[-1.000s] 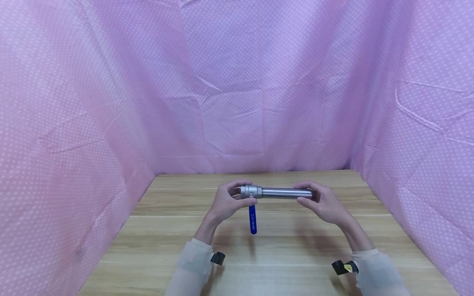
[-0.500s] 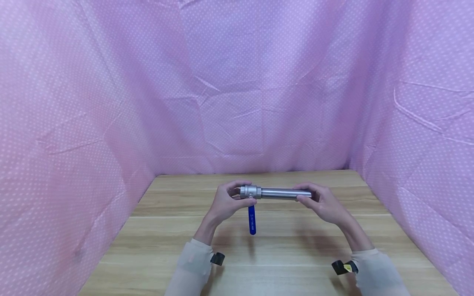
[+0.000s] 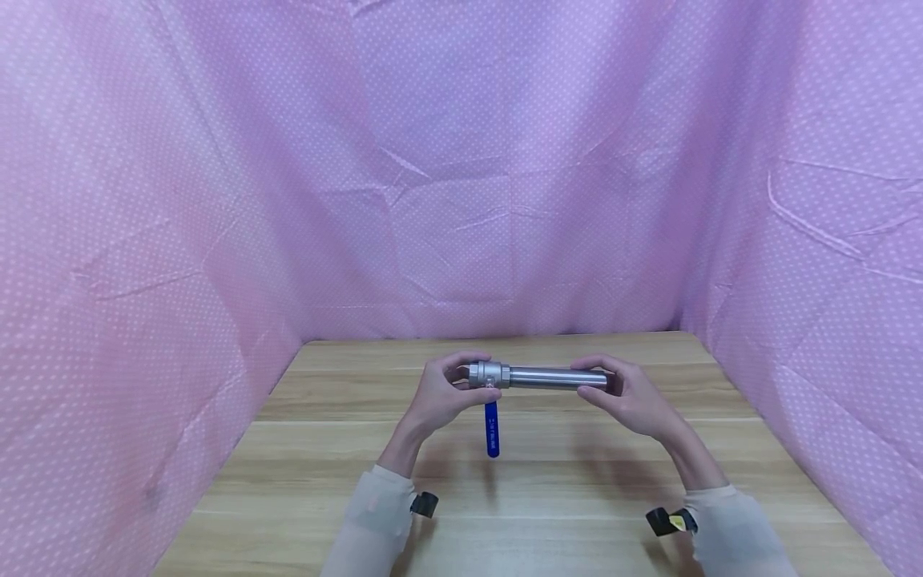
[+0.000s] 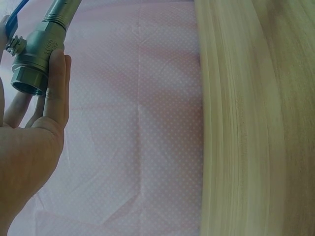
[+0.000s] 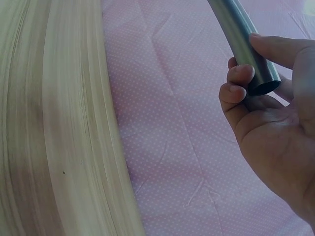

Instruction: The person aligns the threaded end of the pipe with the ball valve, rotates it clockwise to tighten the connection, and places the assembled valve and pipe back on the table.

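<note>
A steel ball valve (image 3: 489, 373) with a blue lever handle (image 3: 493, 433) is joined to a steel pipe (image 3: 548, 377), and both are held level above the table. My left hand (image 3: 441, 393) grips the valve body between thumb and fingers, while the lever points toward me. In the left wrist view the valve's hex end (image 4: 29, 81) faces the palm, its bore open; threads show where the pipe meets the valve. My right hand (image 3: 634, 399) holds the pipe's far right end. The right wrist view shows the thumb and curled fingers around that hollow end (image 5: 265, 87).
Below the hands lies a wood-grain table (image 3: 324, 481), their shadows falling on it. Pink dotted cloth (image 3: 447, 240) hangs behind the table and along both sides. A black wrist camera (image 3: 424, 504) is strapped to the left sleeve, another camera (image 3: 659, 521) to the right.
The right thumb and fingers shift slightly at the pipe's end. The lever swings very slightly; the left hand keeps its hold on the valve in the same place.
</note>
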A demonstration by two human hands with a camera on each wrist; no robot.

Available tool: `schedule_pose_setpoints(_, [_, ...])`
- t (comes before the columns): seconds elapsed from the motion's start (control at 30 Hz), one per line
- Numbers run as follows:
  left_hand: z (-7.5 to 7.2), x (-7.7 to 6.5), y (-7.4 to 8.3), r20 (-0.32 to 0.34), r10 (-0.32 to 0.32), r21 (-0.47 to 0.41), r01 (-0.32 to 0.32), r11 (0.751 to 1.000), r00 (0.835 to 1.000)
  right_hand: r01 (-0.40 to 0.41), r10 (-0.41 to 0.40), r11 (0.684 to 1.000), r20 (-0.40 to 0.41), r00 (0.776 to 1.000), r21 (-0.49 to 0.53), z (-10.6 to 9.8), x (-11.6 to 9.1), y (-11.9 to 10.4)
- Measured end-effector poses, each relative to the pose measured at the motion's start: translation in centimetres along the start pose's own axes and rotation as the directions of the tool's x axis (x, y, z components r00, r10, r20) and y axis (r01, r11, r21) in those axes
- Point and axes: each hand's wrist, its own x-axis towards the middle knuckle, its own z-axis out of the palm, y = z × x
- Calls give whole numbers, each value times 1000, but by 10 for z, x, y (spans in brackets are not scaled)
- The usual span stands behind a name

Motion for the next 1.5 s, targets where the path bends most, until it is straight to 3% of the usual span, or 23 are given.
schedule_pose_setpoints(0.37, [-1, 0, -1, 5, -33, 0, 33, 999, 999, 18, -18, 1000, 3, 1000, -1, 2, 0, 0])
schedule_pose_setpoints(1.2, [0, 1, -1, 3, -22, 0, 22, 1000, 1000, 19, -19, 999, 1, 1000, -28, 1, 0, 1])
schedule_pose_setpoints(1.5, [0, 2, -4, 11, -27, -7, 27, 1000, 1000, 37, -37, 999, 7, 999, 22, 1, 0, 4])
